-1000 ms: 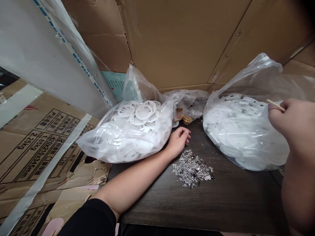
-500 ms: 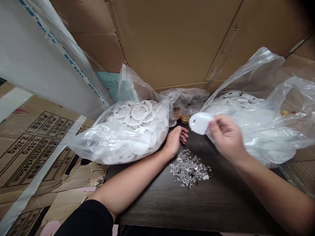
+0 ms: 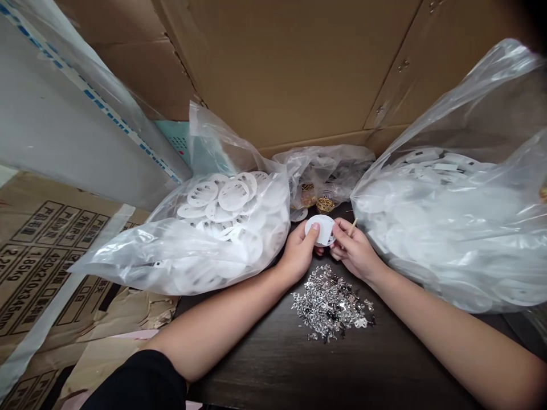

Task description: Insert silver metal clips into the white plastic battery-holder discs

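A round white plastic disc (image 3: 319,230) is held between my two hands above the dark table. My left hand (image 3: 301,246) grips its left side, thumb lying on the face. At the disc's right edge, my right hand (image 3: 351,248) pinches with thumb and fingers. A thin light-coloured stick (image 3: 352,228) pokes up from the right hand's fingers. Just below the hands lies a heap of small shiny metal pieces (image 3: 329,304). The undersides of the fingers and the back of the disc are hidden.
On the left, a clear plastic bag (image 3: 128,256) bulges with white slotted discs. Another clear bag (image 3: 427,222) with white discs stands on the right. Small bags at the back hold gold-coloured metal bits (image 3: 325,205). A cardboard wall (image 3: 277,74) rises behind the table (image 3: 273,364).
My right hand has carried the white disc leftward from beside the right bag. My left hand, previously resting with loosely curled fingers, now grips it. A thin stick shows in my right hand.
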{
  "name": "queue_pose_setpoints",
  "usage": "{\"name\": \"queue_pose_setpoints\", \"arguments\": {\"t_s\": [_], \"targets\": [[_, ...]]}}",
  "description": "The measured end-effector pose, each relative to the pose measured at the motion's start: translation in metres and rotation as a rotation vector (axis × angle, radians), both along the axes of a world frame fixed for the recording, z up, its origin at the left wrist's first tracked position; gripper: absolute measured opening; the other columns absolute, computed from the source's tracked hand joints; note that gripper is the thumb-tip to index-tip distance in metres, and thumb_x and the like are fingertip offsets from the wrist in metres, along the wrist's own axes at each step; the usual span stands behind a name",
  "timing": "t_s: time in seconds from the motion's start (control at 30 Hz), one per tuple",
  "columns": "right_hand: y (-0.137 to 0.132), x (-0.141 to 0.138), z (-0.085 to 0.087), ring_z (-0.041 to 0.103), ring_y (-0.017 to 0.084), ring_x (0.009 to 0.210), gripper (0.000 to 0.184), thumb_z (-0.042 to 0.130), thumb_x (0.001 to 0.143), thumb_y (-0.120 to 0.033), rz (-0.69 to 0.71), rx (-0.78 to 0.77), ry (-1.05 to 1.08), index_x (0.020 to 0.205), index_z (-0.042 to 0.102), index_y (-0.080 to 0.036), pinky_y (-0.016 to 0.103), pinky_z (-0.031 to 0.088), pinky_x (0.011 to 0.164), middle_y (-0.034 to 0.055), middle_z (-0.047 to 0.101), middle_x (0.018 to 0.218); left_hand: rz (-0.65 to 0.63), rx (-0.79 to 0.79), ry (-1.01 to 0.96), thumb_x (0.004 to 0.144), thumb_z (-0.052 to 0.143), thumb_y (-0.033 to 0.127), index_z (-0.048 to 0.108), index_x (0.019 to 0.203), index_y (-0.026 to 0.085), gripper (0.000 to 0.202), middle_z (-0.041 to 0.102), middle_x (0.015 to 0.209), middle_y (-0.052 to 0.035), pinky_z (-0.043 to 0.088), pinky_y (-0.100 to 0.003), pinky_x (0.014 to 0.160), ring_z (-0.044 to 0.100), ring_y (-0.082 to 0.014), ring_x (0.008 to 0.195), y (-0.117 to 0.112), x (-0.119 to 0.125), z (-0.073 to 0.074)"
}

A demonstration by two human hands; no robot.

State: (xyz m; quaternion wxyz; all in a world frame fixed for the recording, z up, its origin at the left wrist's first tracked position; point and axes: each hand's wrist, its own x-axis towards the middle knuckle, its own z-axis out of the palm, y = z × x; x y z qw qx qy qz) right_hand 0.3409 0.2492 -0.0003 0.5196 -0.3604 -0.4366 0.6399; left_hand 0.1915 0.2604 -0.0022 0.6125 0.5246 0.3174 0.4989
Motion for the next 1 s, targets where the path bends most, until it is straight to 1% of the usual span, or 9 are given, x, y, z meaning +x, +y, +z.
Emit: {"name": "queue_pose_setpoints", "arguments": {"t_s": [0.13, 0.27, 0.47, 0.57, 0.67, 0.73, 0.83, 0.93, 1.0], "targets": [[0.002, 0.004, 0.002, 0.022, 0.001, 0.038, 0.042, 0.077, 0.085, -0.051, 0.041, -0.015, 0.068, 0.091, 0.051, -0.019, 0.018, 0.017, 0.041, -0.0081, 0.051, 0.060, -0.029, -0.039, -0.026, 0.095, 0.057, 0.065, 0.063, 0.113, 0.012, 0.056, 0.065, 0.084, -0.0064, 0.048, -0.026, 0.058, 0.055, -0.0127, 0.065, 0.001, 0.000, -0.002], [0.001, 0.007, 0.002, 0.021, 0.001, 0.038, 0.036, 0.075, 0.086, -0.047, 0.047, -0.013, 0.091, 0.091, 0.054, -0.018, 0.019, 0.016, 0.042, -0.0076, 0.051, 0.059, -0.024, -0.037, -0.024, 0.097, 0.053, 0.065, 0.061, 0.110, 0.014, 0.053, 0.064, 0.086, -0.0068, 0.049, -0.026, 0.058, 0.054, -0.0127, 0.065, 0.000, 0.001, -0.002], [0.002, 0.006, 0.001, 0.022, 0.001, 0.040, 0.037, 0.079, 0.084, -0.046, -0.043, -0.013, 0.142, 0.090, 0.053, -0.020, 0.020, 0.018, 0.042, -0.0094, 0.044, 0.060, 0.082, -0.008, 0.050, 0.091, 0.068, 0.053, 0.048, 0.113, 0.019, 0.045, 0.060, 0.093, -0.0022, 0.043, -0.023, 0.049, 0.053, -0.0072, 0.056, -0.001, 0.004, 0.000], [0.002, 0.005, -0.002, 0.024, 0.002, 0.041, 0.038, 0.080, 0.084, -0.049, -0.054, 0.037, 0.120, 0.094, 0.055, -0.021, 0.020, 0.020, 0.041, -0.0093, 0.043, 0.061, 0.088, 0.024, 0.080, 0.092, 0.068, 0.051, 0.050, 0.119, 0.019, 0.045, 0.059, 0.097, -0.0023, 0.041, -0.023, 0.048, 0.052, -0.0059, 0.055, 0.000, 0.004, 0.002], [0.001, 0.006, -0.007, 0.028, 0.003, 0.044, 0.039, 0.080, 0.084, -0.051, -0.033, 0.133, 0.065, 0.102, 0.060, -0.022, 0.021, 0.022, 0.042, -0.0073, 0.049, 0.066, 0.051, -0.004, 0.079, 0.093, 0.065, 0.055, 0.055, 0.126, 0.018, 0.051, 0.060, 0.097, -0.0039, 0.045, -0.024, 0.053, 0.054, -0.0073, 0.059, -0.001, 0.003, 0.004], [0.000, 0.005, -0.009, 0.034, 0.004, 0.047, 0.041, 0.080, 0.084, -0.051, -0.006, 0.205, 0.014, 0.108, 0.063, -0.023, 0.022, 0.024, 0.043, -0.0052, 0.054, 0.070, 0.001, -0.007, 0.070, 0.095, 0.057, 0.064, 0.059, 0.127, 0.015, 0.058, 0.061, 0.092, -0.0049, 0.046, -0.026, 0.057, 0.055, -0.0096, 0.063, -0.002, 0.001, 0.005], [-0.002, 0.004, -0.007, 0.043, 0.007, 0.052, 0.038, 0.076, 0.088, -0.052, 0.014, 0.284, -0.069, 0.109, 0.066, -0.022, 0.024, 0.032, 0.047, -0.0036, 0.055, 0.068, -0.058, 0.039, 0.084, 0.095, 0.043, 0.078, 0.065, 0.119, 0.011, 0.074, 0.057, 0.076, -0.0043, 0.046, -0.027, 0.058, 0.054, -0.0130, 0.064, -0.003, -0.001, 0.006], [-0.004, 0.003, -0.002, 0.050, 0.009, 0.055, 0.029, 0.072, 0.093, -0.046, -0.006, 0.320, -0.136, 0.107, 0.067, -0.021, 0.025, 0.040, 0.051, -0.0031, 0.057, 0.066, -0.069, 0.058, 0.106, 0.094, 0.040, 0.081, 0.067, 0.114, 0.012, 0.077, 0.054, 0.070, -0.0031, 0.042, -0.028, 0.056, 0.051, -0.0134, 0.061, -0.002, -0.002, 0.003], [-0.004, 0.002, -0.001, 0.056, 0.010, 0.060, 0.024, 0.069, 0.095, -0.041, -0.009, 0.332, -0.162, 0.107, 0.064, -0.021, 0.026, 0.045, 0.056, -0.0021, 0.062, 0.070, -0.057, 0.047, 0.115, 0.096, 0.038, 0.079, 0.067, 0.103, 0.012, 0.073, 0.054, 0.067, -0.0030, 0.041, -0.028, 0.057, 0.049, -0.0132, 0.060, -0.001, -0.001, 0.001]]}}
